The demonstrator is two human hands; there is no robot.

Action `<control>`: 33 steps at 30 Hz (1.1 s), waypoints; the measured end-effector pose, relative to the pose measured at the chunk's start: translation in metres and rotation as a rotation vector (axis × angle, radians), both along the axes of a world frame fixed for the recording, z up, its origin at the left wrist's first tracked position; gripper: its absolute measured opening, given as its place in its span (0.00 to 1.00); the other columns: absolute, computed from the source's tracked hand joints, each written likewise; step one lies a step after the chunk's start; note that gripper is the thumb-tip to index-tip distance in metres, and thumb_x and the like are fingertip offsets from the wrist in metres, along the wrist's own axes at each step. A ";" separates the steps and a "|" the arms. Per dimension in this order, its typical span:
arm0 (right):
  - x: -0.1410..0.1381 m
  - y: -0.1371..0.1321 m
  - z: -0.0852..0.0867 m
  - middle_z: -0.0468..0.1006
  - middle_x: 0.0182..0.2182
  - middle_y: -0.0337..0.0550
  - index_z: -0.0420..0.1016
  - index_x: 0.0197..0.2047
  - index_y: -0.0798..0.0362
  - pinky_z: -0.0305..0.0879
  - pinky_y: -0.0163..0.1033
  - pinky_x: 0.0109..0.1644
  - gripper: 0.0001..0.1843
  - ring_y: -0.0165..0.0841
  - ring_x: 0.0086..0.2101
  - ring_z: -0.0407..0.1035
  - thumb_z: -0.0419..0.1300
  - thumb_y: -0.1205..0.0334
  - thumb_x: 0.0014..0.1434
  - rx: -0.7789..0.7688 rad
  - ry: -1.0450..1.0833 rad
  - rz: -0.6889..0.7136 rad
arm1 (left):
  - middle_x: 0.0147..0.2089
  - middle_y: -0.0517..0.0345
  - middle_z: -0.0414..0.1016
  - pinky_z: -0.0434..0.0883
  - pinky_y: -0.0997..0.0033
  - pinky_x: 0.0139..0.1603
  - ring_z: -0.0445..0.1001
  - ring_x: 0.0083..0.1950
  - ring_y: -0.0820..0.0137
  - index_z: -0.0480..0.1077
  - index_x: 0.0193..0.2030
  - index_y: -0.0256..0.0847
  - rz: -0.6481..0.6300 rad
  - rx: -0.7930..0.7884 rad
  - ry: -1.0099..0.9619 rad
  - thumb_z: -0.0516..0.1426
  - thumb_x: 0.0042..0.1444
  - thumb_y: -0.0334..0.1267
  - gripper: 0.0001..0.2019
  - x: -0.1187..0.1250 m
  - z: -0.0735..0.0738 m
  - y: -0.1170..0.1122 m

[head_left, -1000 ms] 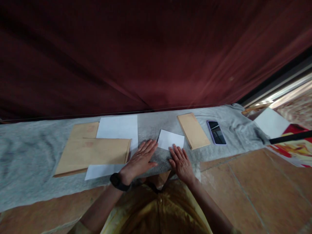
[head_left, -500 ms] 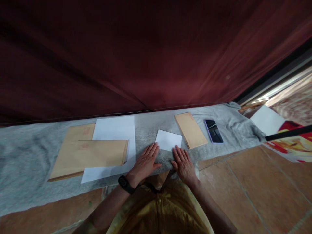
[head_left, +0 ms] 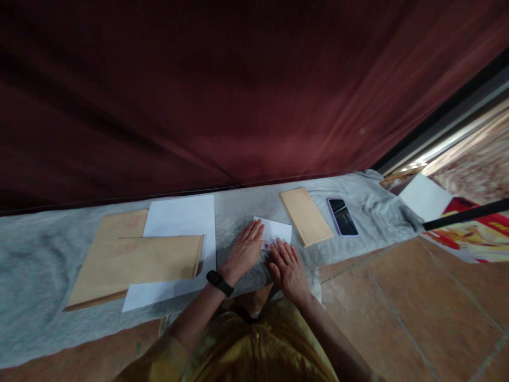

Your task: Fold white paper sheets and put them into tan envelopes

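A small white folded paper (head_left: pixel 276 229) lies on the grey cloth (head_left: pixel 234 212) in front of me. My left hand (head_left: pixel 244 250) rests flat over its left edge, fingers stretched out and pointing away from me. At the near edge, my right hand (head_left: pixel 290 269) touches the paper with its fingertips, its fingers extended. Neither hand grips anything. A black band (head_left: pixel 220 283) is on my left wrist. Just right of the paper lies a stack of small brown envelopes (head_left: pixel 306 216).
Farther right is a phone (head_left: pixel 343 217) in a purple case. Larger brown envelopes (head_left: pixel 159 258) overlap white sheets (head_left: pixel 183 215) on the left. A dark red curtain (head_left: pixel 238 116) hangs behind the cloth-covered surface. Tiled floor (head_left: pixel 366 302) shows at the near right.
My left hand has moved forward and right, onto the paper's left edge. My right hand has slid slightly left onto its near edge. The view has shifted a little.
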State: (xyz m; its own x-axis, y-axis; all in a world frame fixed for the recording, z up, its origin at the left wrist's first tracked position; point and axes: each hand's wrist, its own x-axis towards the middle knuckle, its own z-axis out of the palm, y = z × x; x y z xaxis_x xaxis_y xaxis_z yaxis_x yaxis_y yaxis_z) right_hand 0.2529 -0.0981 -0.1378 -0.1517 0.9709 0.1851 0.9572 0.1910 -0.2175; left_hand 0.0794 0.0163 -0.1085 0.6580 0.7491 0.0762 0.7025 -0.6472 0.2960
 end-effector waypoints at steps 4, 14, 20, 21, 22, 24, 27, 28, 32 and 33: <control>-0.003 0.003 -0.003 0.57 0.71 0.49 0.57 0.73 0.49 0.54 0.57 0.71 0.28 0.44 0.70 0.52 0.51 0.56 0.73 0.003 0.004 0.023 | 0.76 0.42 0.53 0.53 0.48 0.75 0.47 0.78 0.58 0.52 0.74 0.34 0.017 -0.001 0.060 0.46 0.68 0.38 0.29 0.017 -0.009 0.012; 0.007 -0.005 -0.004 0.53 0.72 0.49 0.50 0.75 0.50 0.54 0.55 0.71 0.31 0.44 0.69 0.54 0.49 0.56 0.73 -0.035 -0.015 0.028 | 0.75 0.44 0.56 0.52 0.54 0.75 0.52 0.76 0.58 0.55 0.73 0.34 0.105 -0.003 0.089 0.46 0.69 0.41 0.28 0.015 -0.016 0.023; 0.009 -0.005 -0.001 0.54 0.72 0.48 0.49 0.75 0.49 0.54 0.55 0.71 0.31 0.44 0.69 0.55 0.49 0.55 0.73 -0.032 0.005 0.035 | 0.65 0.43 0.68 0.63 0.54 0.65 0.65 0.65 0.56 0.62 0.67 0.35 0.144 -0.038 0.095 0.49 0.68 0.37 0.22 0.021 0.000 0.038; 0.009 -0.005 -0.001 0.55 0.72 0.48 0.50 0.75 0.49 0.54 0.55 0.71 0.30 0.43 0.69 0.55 0.49 0.55 0.74 -0.034 0.007 0.036 | 0.63 0.43 0.70 0.65 0.54 0.64 0.67 0.63 0.56 0.64 0.65 0.36 0.149 -0.035 0.097 0.50 0.67 0.37 0.21 0.022 0.002 0.042; 0.009 -0.004 -0.001 0.55 0.72 0.48 0.50 0.75 0.49 0.54 0.55 0.71 0.30 0.43 0.69 0.55 0.48 0.55 0.74 -0.035 0.008 0.035 | 0.60 0.44 0.71 0.65 0.55 0.62 0.67 0.61 0.56 0.66 0.62 0.36 0.152 -0.030 0.100 0.52 0.66 0.37 0.19 0.023 0.004 0.045; 0.010 -0.004 -0.001 0.55 0.72 0.48 0.51 0.75 0.50 0.54 0.55 0.71 0.30 0.43 0.69 0.54 0.48 0.56 0.74 -0.039 0.010 0.031 | 0.56 0.45 0.72 0.66 0.57 0.61 0.68 0.60 0.56 0.69 0.56 0.37 0.153 -0.029 0.102 0.55 0.65 0.37 0.15 0.024 0.007 0.051; 0.010 -0.004 -0.002 0.55 0.72 0.47 0.53 0.74 0.50 0.54 0.54 0.71 0.29 0.43 0.69 0.54 0.48 0.56 0.74 -0.040 0.015 0.028 | 0.56 0.46 0.70 0.66 0.57 0.61 0.68 0.60 0.57 0.69 0.53 0.38 0.157 -0.067 0.093 0.56 0.63 0.36 0.13 0.025 0.009 0.055; 0.011 -0.004 -0.003 0.55 0.72 0.47 0.54 0.74 0.51 0.54 0.54 0.71 0.29 0.43 0.69 0.54 0.48 0.56 0.74 -0.040 0.017 0.029 | 0.56 0.45 0.70 0.66 0.57 0.61 0.68 0.60 0.58 0.68 0.53 0.38 0.162 -0.089 0.089 0.57 0.63 0.36 0.12 0.025 0.010 0.056; 0.013 -0.003 -0.005 0.56 0.72 0.48 0.55 0.74 0.51 0.54 0.54 0.71 0.28 0.43 0.69 0.53 0.49 0.57 0.73 -0.036 0.028 0.037 | 0.56 0.46 0.70 0.66 0.59 0.61 0.69 0.59 0.58 0.68 0.51 0.38 0.215 -0.180 0.076 0.59 0.61 0.35 0.12 0.025 0.012 0.058; 0.013 -0.003 -0.005 0.56 0.72 0.48 0.55 0.74 0.51 0.54 0.54 0.71 0.28 0.43 0.69 0.53 0.49 0.57 0.73 -0.034 0.031 0.039 | 0.55 0.46 0.70 0.66 0.60 0.61 0.69 0.59 0.58 0.69 0.51 0.38 0.233 -0.196 0.065 0.60 0.60 0.35 0.12 0.024 0.012 0.059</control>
State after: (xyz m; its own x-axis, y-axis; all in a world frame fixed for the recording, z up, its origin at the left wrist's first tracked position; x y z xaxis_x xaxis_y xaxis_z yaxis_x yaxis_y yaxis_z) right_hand 0.2658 -0.1015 -0.1427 -0.1840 0.9702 0.1577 0.9419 0.2200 -0.2539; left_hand 0.1036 0.0750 -0.0964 0.4652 0.8769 -0.1213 0.8469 -0.4010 0.3492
